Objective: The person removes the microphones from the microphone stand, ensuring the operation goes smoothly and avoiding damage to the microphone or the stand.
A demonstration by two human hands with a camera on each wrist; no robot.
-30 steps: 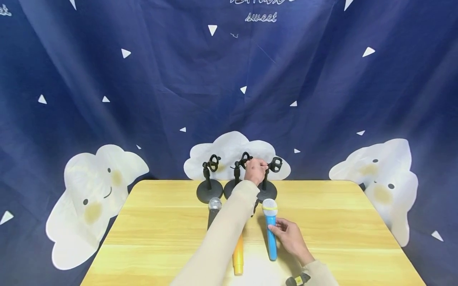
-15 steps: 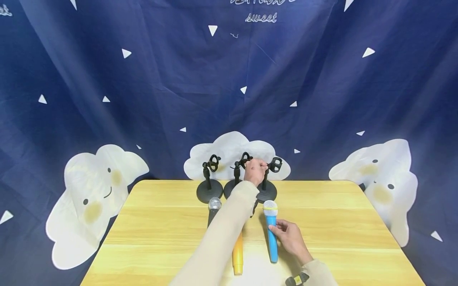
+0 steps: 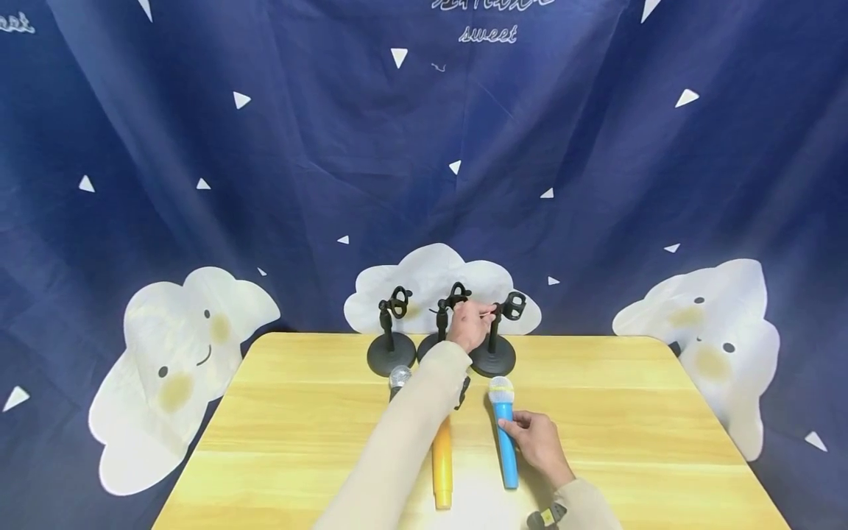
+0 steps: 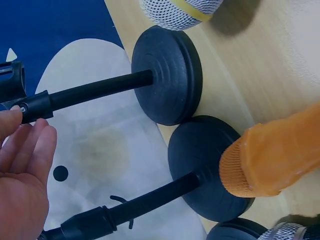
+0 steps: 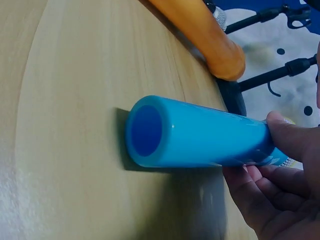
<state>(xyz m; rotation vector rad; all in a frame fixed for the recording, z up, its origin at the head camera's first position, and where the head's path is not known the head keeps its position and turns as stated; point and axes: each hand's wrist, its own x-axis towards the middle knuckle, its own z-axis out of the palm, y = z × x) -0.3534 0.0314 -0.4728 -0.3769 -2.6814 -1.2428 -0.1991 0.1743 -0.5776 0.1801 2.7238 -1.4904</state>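
Note:
With thumb and fingers, my left hand [image 3: 469, 326] pinches the joint below the clip of the rightmost black microphone stand [image 3: 493, 358]. The left wrist view shows the thumb of that hand [image 4: 25, 190] on the joint, above the stand's post [image 4: 100, 91]. My right hand [image 3: 540, 444] holds a blue microphone [image 3: 506, 449] by its handle, thumb on one side and fingers on the other. Its silver-white head with a yellow band points toward the stands. In the right wrist view the hollow handle end [image 5: 146, 131] faces the camera, low over the wooden table.
Two more black stands, a middle one [image 3: 442, 322] and a left one [image 3: 391, 355], stand alongside at the table's back edge. An orange microphone [image 3: 442, 471] and a black one with a silver head [image 3: 400, 377] lie partly behind the left forearm. A dark blue curtain [image 3: 298, 184] hangs behind.
The blue microphone and right hand have shifted slightly toward the front of the table. The left hand stays at the stand's joint, its fingers a little more spread. The head view has shifted slightly.

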